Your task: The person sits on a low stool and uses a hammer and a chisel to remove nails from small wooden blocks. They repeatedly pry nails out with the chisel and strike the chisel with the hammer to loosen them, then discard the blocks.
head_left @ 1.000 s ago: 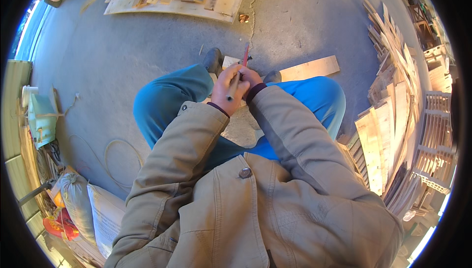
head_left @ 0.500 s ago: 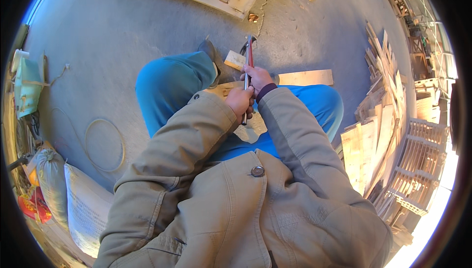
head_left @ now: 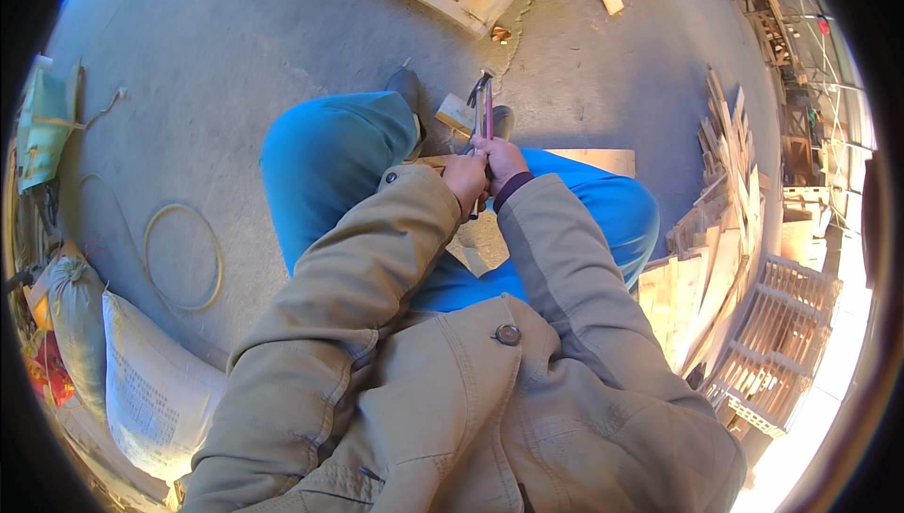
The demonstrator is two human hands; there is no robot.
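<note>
A hammer (head_left: 478,106) is gripped low on its shaft by the left hand (head_left: 465,179), which is closed. The right hand (head_left: 503,160) is closed too, just ahead of the left one and touching it, and a thin reddish rod (head_left: 489,118) is held there beside the hammer. Which fingers are wrapped around which tool cannot be told, as much is hidden. The hammer is held in front of the body, between the bent knees, with its dark head pointed away.

Near the hammer's head, a small wood block (head_left: 455,113) is seen beside the left shoe (head_left: 403,89). A flat board (head_left: 607,162) is partly hidden by the right leg (head_left: 603,202).

Farther left, a looped hose (head_left: 222,264) is spread on the grey floor (head_left: 226,71), near a white sack (head_left: 155,391). On the right, long wood strips (head_left: 730,165) are heaped near a slatted crate (head_left: 777,329).
</note>
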